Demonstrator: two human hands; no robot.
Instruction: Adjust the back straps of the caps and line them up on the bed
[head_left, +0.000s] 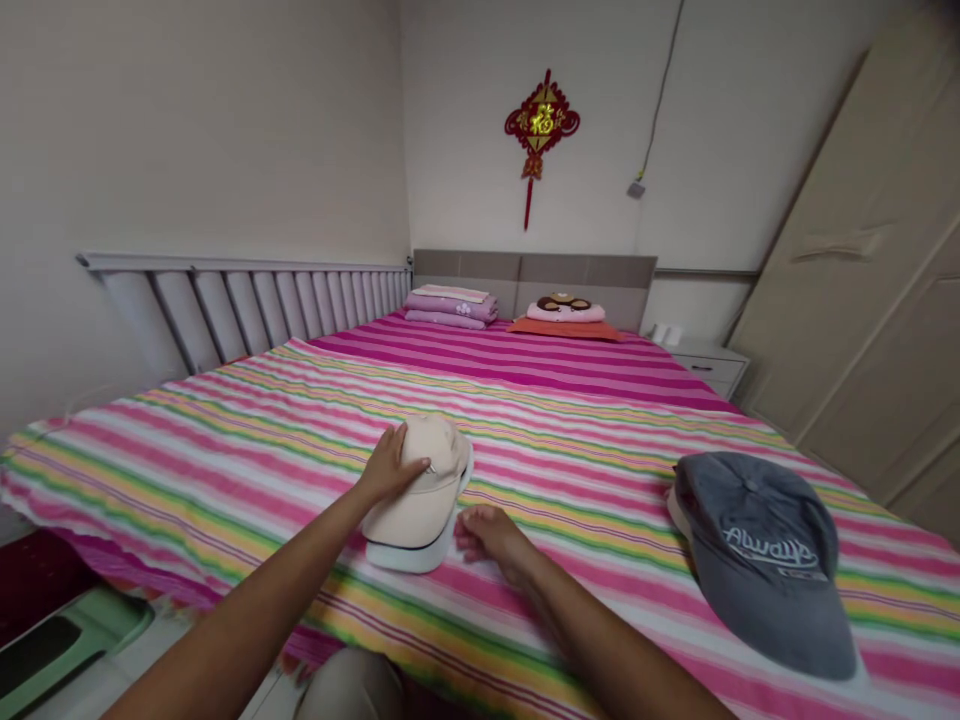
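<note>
A beige baseball cap (429, 450) rests on top of a white cap (411, 558), whose brim and side edge show below and to the right. My left hand (391, 462) grips the beige cap's crown from the left, its thumb across the front panel. Just right of the brims is my right hand (491, 535), its fingers loosely curled and slightly apart, with nothing seen in them. Off to the right sits a grey cap (757, 555) with "Always" lettering; a pale cap (679, 510) shows at its left edge.
The caps lie on a striped bedspread (285, 440). Folded purple bedding (450, 308) and an orange pillow with a pink folded item (566, 313) are by the headboard (585, 275). A rail (247, 310) runs along the left; a green stool (82, 640) stands lower left.
</note>
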